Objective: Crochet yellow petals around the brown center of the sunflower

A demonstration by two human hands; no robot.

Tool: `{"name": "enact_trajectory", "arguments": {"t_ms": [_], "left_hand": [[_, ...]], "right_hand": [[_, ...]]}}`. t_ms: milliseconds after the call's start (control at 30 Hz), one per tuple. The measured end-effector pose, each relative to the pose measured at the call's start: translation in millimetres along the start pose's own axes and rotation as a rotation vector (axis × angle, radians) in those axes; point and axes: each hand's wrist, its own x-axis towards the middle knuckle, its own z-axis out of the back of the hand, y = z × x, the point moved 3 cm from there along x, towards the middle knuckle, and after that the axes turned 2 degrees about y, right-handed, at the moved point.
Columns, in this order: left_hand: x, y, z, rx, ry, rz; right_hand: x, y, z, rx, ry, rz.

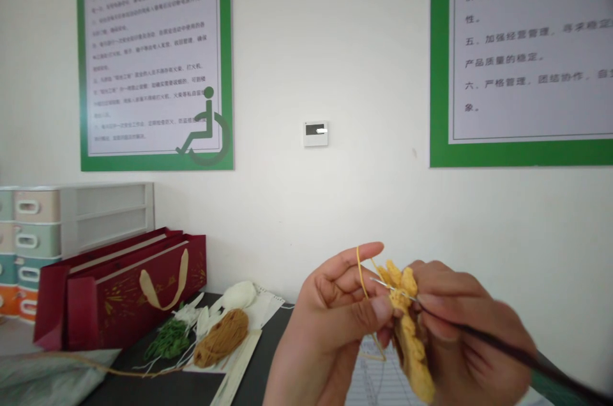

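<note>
Pinching the crochet piece (416, 358), the left hand (335, 320) is tensioning yarn (359, 265); the right hand (462, 345) is gripping the hook (502, 348).

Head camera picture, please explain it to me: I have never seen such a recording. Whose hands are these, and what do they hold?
The camera sits on a person's head and looks forward and down, so the two bare hands are the wearer's own. The left hand pinches a yellow crochet piece, with yellow yarn looped over its forefinger. The right hand holds a crochet hook, its metal tip at the piece. On the dark table are a brown yarn bundle, a green bundle and red gift bags.
</note>
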Motion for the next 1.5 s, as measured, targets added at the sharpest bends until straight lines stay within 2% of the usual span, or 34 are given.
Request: {"name": "enact_trajectory", "arguments": {"t_ms": [67, 267, 333, 400, 467, 567, 633, 700, 767, 800, 867, 900, 1067, 1200, 1333, 1433, 1500], "left_hand": [[-0.7, -4.5, 2.0, 0.012, 0.010, -0.035], [-4.4, -8.6, 3.8, 0.101, 0.000, -0.123], [-5.2, -7.2, 2.7, 0.150, -0.029, -0.160], [-5.9, -4.1, 0.3, 0.163, -0.050, -0.181], [-6.7, -0.9, -2.9, 0.155, -0.064, -0.209], [-7.3, 2.6, -6.5, 0.159, -0.084, -0.255], [-6.0, 4.7, -7.3, 0.136, -0.055, -0.221], [-3.8, 6.8, -7.3, 0.073, 0.029, -0.108], [-2.3, 6.7, -5.8, 0.008, 0.100, 0.008], [-2.0, 5.5, -4.2, -0.012, 0.110, 0.038], [-1.7, 1.4, -0.8, -0.030, 0.113, 0.032], [-1.8, -0.6, 0.5, -0.039, 0.118, 0.014], [-2.8, -4.3, 3.4, -0.051, 0.155, -0.038], [-5.8, -5.4, 4.1, 0.139, 0.037, -0.143], [-9.3, -6.4, 0.5, 0.247, -0.024, -0.214], [-10.2, -7.8, -2.5, 0.229, -0.029, -0.240], [-11.1, -7.9, -4.2, 0.224, -0.037, -0.264]], "right_hand": [[5.4, 3.9, -2.9, 0.136, -0.141, -0.034], [11.5, 1.8, -8.5, 0.362, 0.043, -0.282], [9.9, -2.6, -9.1, 0.378, 0.058, -0.334], [8.6, -4.7, -9.4, 0.325, 0.050, -0.326], [8.1, -2.6, -7.5, 0.185, 0.056, -0.233], [5.8, 8.1, 0.2, -0.198, 0.098, 0.126], [2.1, 12.9, 6.3, -0.397, 0.079, 0.331], [0.3, 13.0, 9.6, -0.389, 0.064, 0.394], [1.7, 12.1, 6.3, -0.197, 0.105, 0.385], [4.1, 10.5, 4.6, -0.071, 0.071, 0.308], [9.2, 7.0, 2.3, 0.144, -0.086, 0.102], [11.1, 6.1, -0.2, 0.206, -0.104, 0.002], [14.1, 6.0, -4.8, 0.412, 0.017, -0.309], [8.5, -1.0, -7.0, 0.512, 0.112, -0.500], [2.5, -9.0, -7.7, 0.475, 0.165, -0.499], [2.7, -10.1, -5.4, 0.400, 0.190, -0.418], [5.3, -7.1, -2.3, 0.259, 0.189, -0.316]]}}
